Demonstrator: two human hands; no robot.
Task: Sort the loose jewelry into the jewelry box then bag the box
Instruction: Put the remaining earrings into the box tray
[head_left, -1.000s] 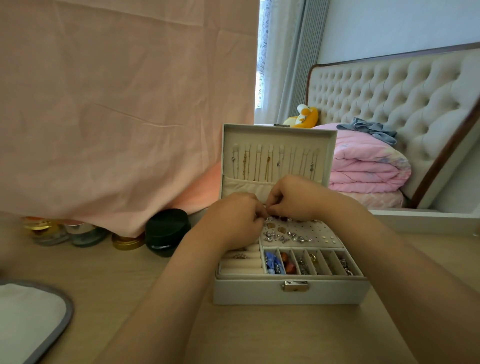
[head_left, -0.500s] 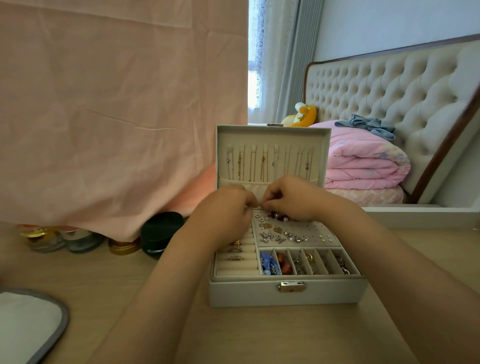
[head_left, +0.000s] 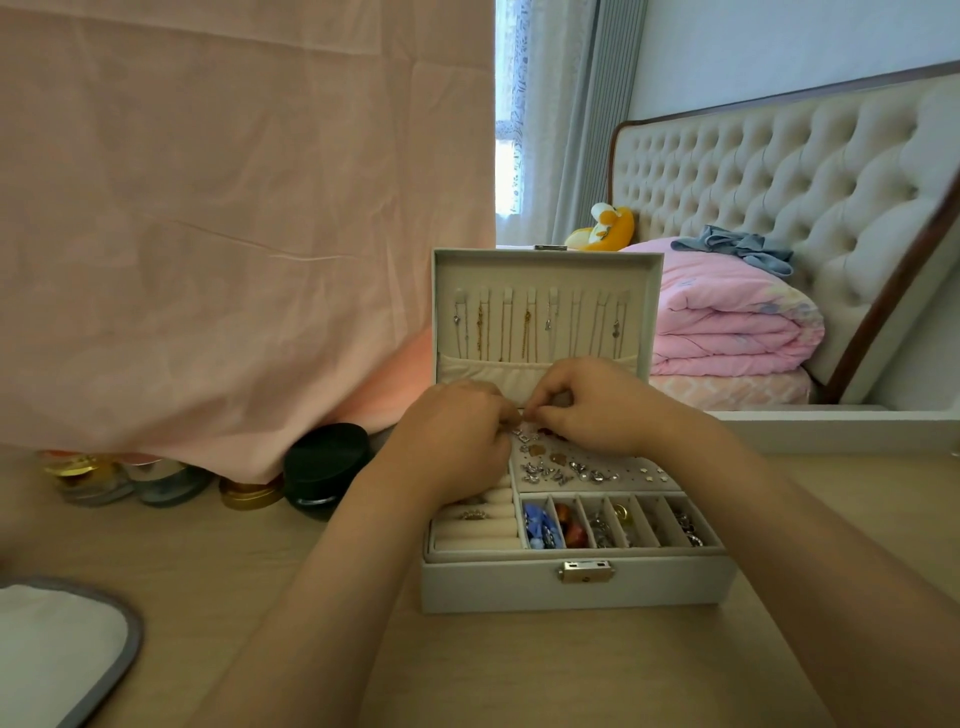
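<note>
A bedroom, with a pale wooden desk (head_left: 519, 675) before a tufted bed. The white jewelry box (head_left: 519, 590) stands open on it, lid upright. Over the back edge of its studded earring panel (head_left: 631, 475), the left hand (head_left: 457, 441) and right hand (head_left: 597, 405) meet. Both sets of fingers are curled and pinch a tiny piece (head_left: 525, 414), too small to identify. The panel lies directly beneath them, nearer the right hand.

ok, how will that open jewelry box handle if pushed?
The jewelry box looks rigid, likely sliding flat on the table. Its upright lid could lever it backward if pushed high. Pieces in its open compartments may scatter if jolted.
</note>
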